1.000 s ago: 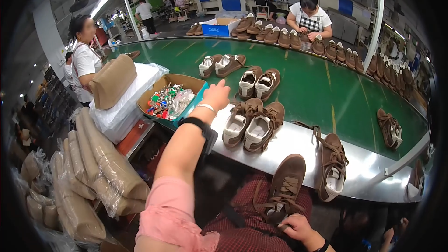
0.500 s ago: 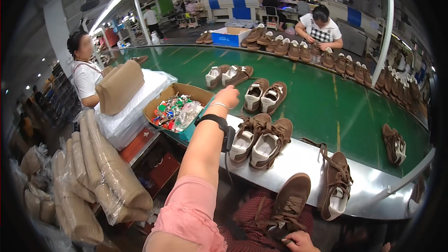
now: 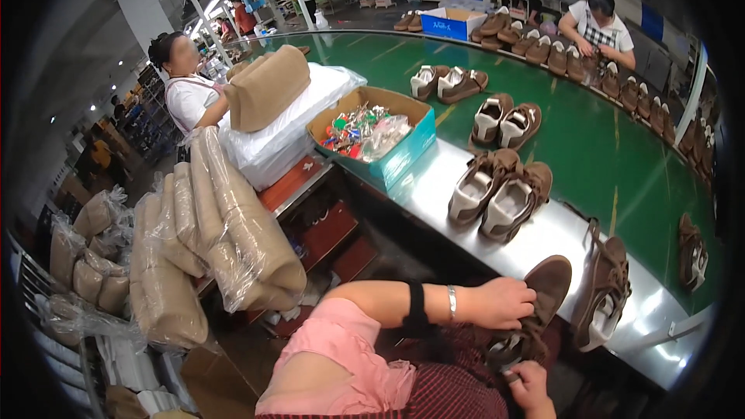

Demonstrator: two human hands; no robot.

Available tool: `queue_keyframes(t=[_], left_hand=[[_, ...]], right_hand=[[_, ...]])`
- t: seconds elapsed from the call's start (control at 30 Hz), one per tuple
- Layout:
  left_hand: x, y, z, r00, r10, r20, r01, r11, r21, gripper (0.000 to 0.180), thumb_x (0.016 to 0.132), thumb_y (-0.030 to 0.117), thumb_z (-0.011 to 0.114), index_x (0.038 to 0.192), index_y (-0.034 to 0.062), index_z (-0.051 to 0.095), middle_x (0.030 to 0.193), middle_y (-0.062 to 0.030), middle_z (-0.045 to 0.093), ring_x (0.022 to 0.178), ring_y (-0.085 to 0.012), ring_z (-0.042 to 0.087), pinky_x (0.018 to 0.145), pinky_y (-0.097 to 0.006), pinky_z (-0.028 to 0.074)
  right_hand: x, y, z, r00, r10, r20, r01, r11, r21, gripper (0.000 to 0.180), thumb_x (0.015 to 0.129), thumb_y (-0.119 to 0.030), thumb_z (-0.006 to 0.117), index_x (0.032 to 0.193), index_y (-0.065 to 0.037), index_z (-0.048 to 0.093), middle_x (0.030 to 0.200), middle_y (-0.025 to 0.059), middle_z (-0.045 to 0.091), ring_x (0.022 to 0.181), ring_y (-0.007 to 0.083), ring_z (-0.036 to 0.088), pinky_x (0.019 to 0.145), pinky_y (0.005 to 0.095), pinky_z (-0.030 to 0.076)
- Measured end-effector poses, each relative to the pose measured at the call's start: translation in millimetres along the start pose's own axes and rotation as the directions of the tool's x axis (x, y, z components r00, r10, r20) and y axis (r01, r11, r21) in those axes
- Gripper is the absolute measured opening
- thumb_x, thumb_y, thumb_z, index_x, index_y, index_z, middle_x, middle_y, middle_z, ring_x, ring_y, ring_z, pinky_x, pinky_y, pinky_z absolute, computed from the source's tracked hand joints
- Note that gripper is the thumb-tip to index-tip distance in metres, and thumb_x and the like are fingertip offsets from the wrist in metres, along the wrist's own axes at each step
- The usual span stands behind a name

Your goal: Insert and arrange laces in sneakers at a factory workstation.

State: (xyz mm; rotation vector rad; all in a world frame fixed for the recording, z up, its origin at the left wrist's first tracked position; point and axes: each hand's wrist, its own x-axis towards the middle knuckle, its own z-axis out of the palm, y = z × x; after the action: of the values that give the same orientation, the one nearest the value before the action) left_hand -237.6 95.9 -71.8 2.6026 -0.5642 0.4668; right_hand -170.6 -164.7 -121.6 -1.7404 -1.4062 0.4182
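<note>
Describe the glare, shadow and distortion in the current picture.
Head view: white glare on the metal strip; head view: the held shoe darkens toward its lower end; head view: the far edge of the green belt bows, and the corners go black.

A brown low-cut shoe (image 3: 552, 281) lies across a lap in dark red checked trousers (image 3: 458, 376), its smooth, rounded toe angled away and to the right, before the edge of a metal table (image 3: 497, 242). Matching brown laces (image 3: 532, 335) cross its front, partly hidden by a left hand (image 3: 503, 302) at its side. The heel end, dark and in shadow, points back toward the wearer, with a right hand (image 3: 529, 385) against it.
</note>
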Motion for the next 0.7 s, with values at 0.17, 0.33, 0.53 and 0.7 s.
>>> queue_keyframes(t=[0.17, 0.33, 0.53, 0.7], left_hand=[[13, 5, 37, 0.969, -0.039, -0.243, 0.027, 0.998, -0.054, 0.031, 0.067, 0.026, 0.070, 0.088, 0.0077, 0.056, 0.101, -0.0102, 0.052, 0.084, -0.0307, 0.052, 0.073, -0.041, 0.044], [5, -13, 29, 0.982, -0.024, -0.185, 0.018, 0.999, -0.035, 0.029, 0.068, 0.016, 0.068, 0.096, 0.0080, 0.062, 0.113, -0.0099, 0.057, 0.103, -0.0293, 0.055, 0.087, -0.040, 0.045], [-20, -3, 17, 0.927, -0.354, -0.127, 0.274, 0.867, -0.417, 0.020, 0.079, 0.001, 0.063, 0.099, 0.0016, 0.062, 0.118, -0.0119, 0.057, 0.107, -0.0245, 0.056, 0.090, -0.033, 0.044], [-58, 24, -8, 0.855, -0.464, -0.232, 0.375, 0.862, -0.340, 0.008, 0.080, -0.001, 0.062, 0.088, -0.0001, 0.061, 0.100, -0.0131, 0.062, 0.094, -0.0241, 0.060, 0.083, -0.034, 0.047]], right_hand=[[-17, 2, 1, 0.998, -0.010, -0.057, 0.010, 1.000, -0.005, 0.011, 0.077, -0.015, 0.065, 0.073, -0.005, 0.061, 0.072, 0.0103, 0.062, 0.066, 0.0289, 0.060, 0.063, 0.0368, 0.047], [-26, -29, -29, 0.981, 0.195, -0.027, -0.144, 0.803, 0.578, 0.014, 0.085, -0.017, 0.055, 0.079, -0.004, 0.059, 0.070, 0.0075, 0.056, 0.063, 0.0183, 0.056, 0.059, 0.0286, 0.045], [-21, -27, -31, 0.920, 0.358, 0.161, -0.389, 0.883, 0.262, 0.015, 0.081, -0.014, 0.061, 0.092, -0.004, 0.062, 0.076, 0.0096, 0.061, 0.067, 0.0228, 0.058, 0.063, 0.0324, 0.047], [-57, -20, -61, 0.894, 0.439, -0.089, -0.426, 0.895, 0.137, 0.042, 0.072, -0.013, 0.072, 0.110, -0.005, 0.055, 0.099, 0.0113, 0.058, 0.088, 0.0227, 0.058, 0.079, 0.0324, 0.048]])
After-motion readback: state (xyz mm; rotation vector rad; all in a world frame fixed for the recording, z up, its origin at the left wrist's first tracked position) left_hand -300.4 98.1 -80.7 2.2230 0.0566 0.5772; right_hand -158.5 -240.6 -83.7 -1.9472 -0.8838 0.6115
